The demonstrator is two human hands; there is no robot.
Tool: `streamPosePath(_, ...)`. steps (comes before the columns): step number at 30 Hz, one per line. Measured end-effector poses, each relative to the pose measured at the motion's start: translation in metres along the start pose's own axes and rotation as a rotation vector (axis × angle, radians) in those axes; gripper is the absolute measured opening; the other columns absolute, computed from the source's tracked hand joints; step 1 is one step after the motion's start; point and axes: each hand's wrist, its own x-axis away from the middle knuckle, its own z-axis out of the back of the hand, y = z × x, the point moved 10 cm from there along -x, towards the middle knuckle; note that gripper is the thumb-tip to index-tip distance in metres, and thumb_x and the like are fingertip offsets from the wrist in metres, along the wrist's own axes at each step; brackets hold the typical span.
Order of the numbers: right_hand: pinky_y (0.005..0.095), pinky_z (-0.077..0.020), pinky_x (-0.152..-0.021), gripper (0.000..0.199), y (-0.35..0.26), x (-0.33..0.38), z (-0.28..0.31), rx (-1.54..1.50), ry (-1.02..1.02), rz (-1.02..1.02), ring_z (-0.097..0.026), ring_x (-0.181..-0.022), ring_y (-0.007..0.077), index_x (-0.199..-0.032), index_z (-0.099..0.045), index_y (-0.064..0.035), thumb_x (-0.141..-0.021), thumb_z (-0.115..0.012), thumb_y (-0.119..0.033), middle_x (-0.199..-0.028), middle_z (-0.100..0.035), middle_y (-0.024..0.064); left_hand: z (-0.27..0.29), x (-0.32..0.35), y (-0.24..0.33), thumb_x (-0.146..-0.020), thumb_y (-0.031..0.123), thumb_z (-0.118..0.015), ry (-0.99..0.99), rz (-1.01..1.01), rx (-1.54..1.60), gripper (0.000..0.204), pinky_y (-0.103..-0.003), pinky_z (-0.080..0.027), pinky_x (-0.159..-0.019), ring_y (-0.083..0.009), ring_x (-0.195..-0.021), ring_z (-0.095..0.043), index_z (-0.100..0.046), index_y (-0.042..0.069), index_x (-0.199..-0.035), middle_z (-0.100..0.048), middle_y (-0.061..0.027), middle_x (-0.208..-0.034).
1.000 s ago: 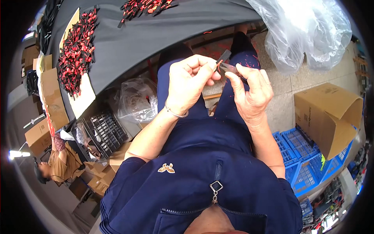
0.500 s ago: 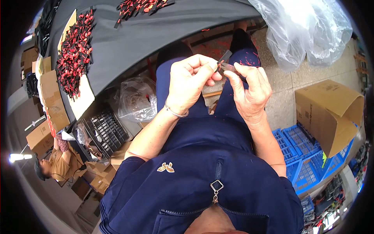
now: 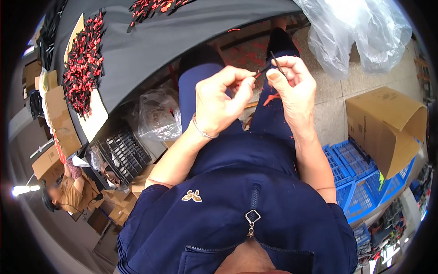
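Note:
My left hand (image 3: 223, 98) pinches a small black piece with red on it (image 3: 261, 72) between thumb and fingers, above my knees. Close on its right, my right hand (image 3: 295, 89) is closed around a slim dark metal tool (image 3: 276, 62), whose narrow end sticks out up and to the left. The tool's exact kind is hard to make out, as my fingers cover part of it. Below the right fingers a red scrap (image 3: 271, 99) shows against my trouser leg. On the table at the left lies a heap of black-and-red pieces (image 3: 82, 68).
A black-covered table (image 3: 150, 55) spans the front, with another heap of pieces (image 3: 159, 5) farther off. To the right are clear plastic bags (image 3: 337, 41), an open cardboard box (image 3: 378, 123) and blue crates (image 3: 360, 182). Another person (image 3: 70, 194) is at the far left.
My hands have drawn slightly apart. The tool has turned more upright and away from the black piece. A red scrap now shows below my right hand.

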Motion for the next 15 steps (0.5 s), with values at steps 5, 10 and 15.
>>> streamPosePath(5, 0.0212, -0.0478, -0.071, 0.013, 0.014, -0.005, -0.012, 0.068, -0.15, -0.053, -0.058, -0.077, 0.0053, -0.095, -0.06, 0.0, -0.086, -0.067, -0.005, -0.083, -0.062, 0.0014, -0.005, 0.006, 0.023, -0.082, 0.004, -0.069, 0.019, -0.232, -0.218, 0.015, -0.023, -0.051, -0.069, -0.0085, -0.072, -0.063, -0.067, -0.001, -0.097, -0.069, -0.0059, -0.083)
streamPosePath(10, 0.0223, -0.0482, -0.075, 0.016, 0.008, -0.002, -0.014, 0.134, -0.188, 0.041, -0.06, -0.083, 0.0072, -0.098, -0.06, 0.0007, -0.085, -0.067, -0.005, -0.089, -0.064, 0.0041, -0.026, 0.013, -0.042, -0.085, 0.009, -0.068, -0.167, 0.46, 0.489, 0.019, -0.021, -0.049, -0.067, -0.0076, -0.073, -0.061, -0.065, 0.0, -0.101, -0.067, -0.0051, -0.084)
streamPosePath(15, 0.0245, -0.0489, -0.077, 0.028, -0.001, 0.008, -0.001, 0.247, -0.052, 0.031, -0.063, -0.091, 0.0112, -0.106, -0.06, -0.0017, -0.082, -0.072, -0.009, -0.098, -0.068, 0.0083, -0.019, 0.012, -0.055, -0.083, 0.009, -0.068, -0.125, 0.499, 0.576, 0.014, -0.019, -0.045, -0.062, -0.0054, -0.067, -0.056, -0.065, 0.002, -0.095, -0.065, -0.0024, -0.079)
